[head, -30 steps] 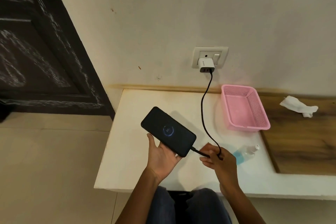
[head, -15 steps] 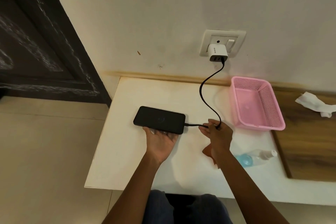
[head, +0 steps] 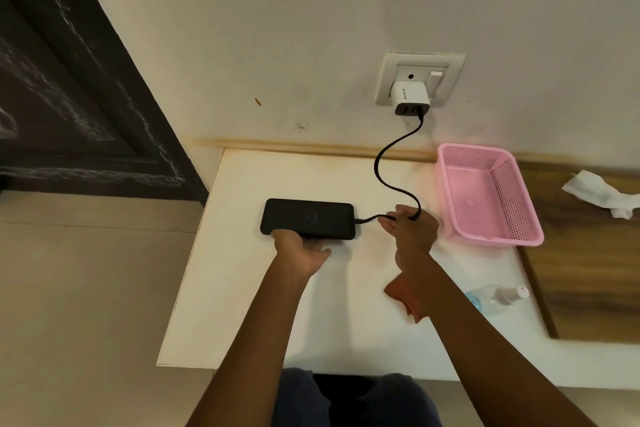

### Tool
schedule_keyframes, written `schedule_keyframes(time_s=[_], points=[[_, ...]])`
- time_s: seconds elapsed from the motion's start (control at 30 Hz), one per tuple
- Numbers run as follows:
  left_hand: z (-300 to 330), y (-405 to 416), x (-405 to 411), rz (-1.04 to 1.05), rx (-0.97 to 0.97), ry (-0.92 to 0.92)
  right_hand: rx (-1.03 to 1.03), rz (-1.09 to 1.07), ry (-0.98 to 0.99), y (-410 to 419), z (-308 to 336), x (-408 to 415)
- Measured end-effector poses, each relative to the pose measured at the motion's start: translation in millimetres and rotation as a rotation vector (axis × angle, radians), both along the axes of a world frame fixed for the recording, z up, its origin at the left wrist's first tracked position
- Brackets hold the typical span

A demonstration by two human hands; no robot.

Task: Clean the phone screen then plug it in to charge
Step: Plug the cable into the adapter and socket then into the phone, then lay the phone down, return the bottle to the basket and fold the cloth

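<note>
The white laminate table (head: 263, 305) is carrying the flat black phone (head: 308, 218) near the wall socket; the left hand (head: 299, 250) is gripping its near edge, steadying it; the right hand (head: 410, 229) is pinching the black charging cable (head: 388, 180), keeping slack.

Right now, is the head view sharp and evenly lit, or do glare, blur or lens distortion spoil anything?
Head view: soft warm light, no harsh glare; wide-angle bending curves the table edges; phone screen is dark with a faint ring; faint pink cast beside the basket; the bottle looks soft.
</note>
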State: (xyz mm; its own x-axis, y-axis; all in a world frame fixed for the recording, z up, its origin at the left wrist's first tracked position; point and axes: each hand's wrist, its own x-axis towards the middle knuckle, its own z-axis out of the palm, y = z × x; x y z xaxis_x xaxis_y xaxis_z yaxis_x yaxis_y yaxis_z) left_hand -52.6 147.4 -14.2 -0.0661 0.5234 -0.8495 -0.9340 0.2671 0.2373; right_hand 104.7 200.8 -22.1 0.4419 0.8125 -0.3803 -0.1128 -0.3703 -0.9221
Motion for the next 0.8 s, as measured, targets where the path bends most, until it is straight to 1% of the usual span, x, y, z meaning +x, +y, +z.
schedule_keyframes(time_s=[0.1,0.2,0.23,0.27,0.3,0.37,0.4,0.47,0.53,0.57,0.6,0.67,0.77,0.8], points=[[2.7,0.7,-7.1,-0.044,-0.003,-0.012,-0.005,0.024,-0.008,9.7,3.2,-1.4],[2.8,-2.0,-12.2,0.001,0.080,-0.076,-0.058,0.074,0.030,17.1,7.9,-0.7],[2.2,-2.6,-13.6,0.025,0.100,-0.087,-0.076,0.101,-0.005,17.2,9.5,-0.7],[1.8,-3.4,-15.1,0.047,0.115,-0.090,-0.077,0.141,-0.097,15.5,11.2,-1.1],[1.2,-4.5,-16.1,0.059,0.128,-0.087,-0.056,0.188,-0.230,11.7,13.0,-1.9],[-0.1,-7.2,-16.3,0.062,0.157,-0.070,0.045,0.242,-0.489,2.7,18.0,-4.5],[-0.8,-8.6,-15.1,0.062,0.167,-0.060,0.107,0.241,-0.580,-2.0,21.6,-5.9],[-1.8,-10.2,-12.7,0.075,0.176,-0.046,0.262,0.201,-0.668,-9.9,28.2,-7.7],[-1.3,-10.6,-10.5,0.102,0.184,-0.042,0.420,0.148,-0.666,-15.5,33.3,-7.4],[-0.7,-10.8,-9.7,0.119,0.187,-0.043,0.464,0.135,-0.664,-16.8,34.7,-5.8],[-0.5,-11.1,-9.4,0.135,0.190,-0.044,0.478,0.134,-0.670,-16.5,35.5,-3.6],[-1.1,-11.6,-9.8,0.159,0.199,-0.045,0.438,0.152,-0.731,-10.1,35.4,2.7],[-2.4,-12.2,-10.4,0.190,0.206,-0.050,0.309,0.156,-0.943,11.4,35.0,14.4],[-2.2,-12.3,-10.2,0.198,0.207,-0.051,0.264,0.139,-0.979,20.6,36.4,18.1]])
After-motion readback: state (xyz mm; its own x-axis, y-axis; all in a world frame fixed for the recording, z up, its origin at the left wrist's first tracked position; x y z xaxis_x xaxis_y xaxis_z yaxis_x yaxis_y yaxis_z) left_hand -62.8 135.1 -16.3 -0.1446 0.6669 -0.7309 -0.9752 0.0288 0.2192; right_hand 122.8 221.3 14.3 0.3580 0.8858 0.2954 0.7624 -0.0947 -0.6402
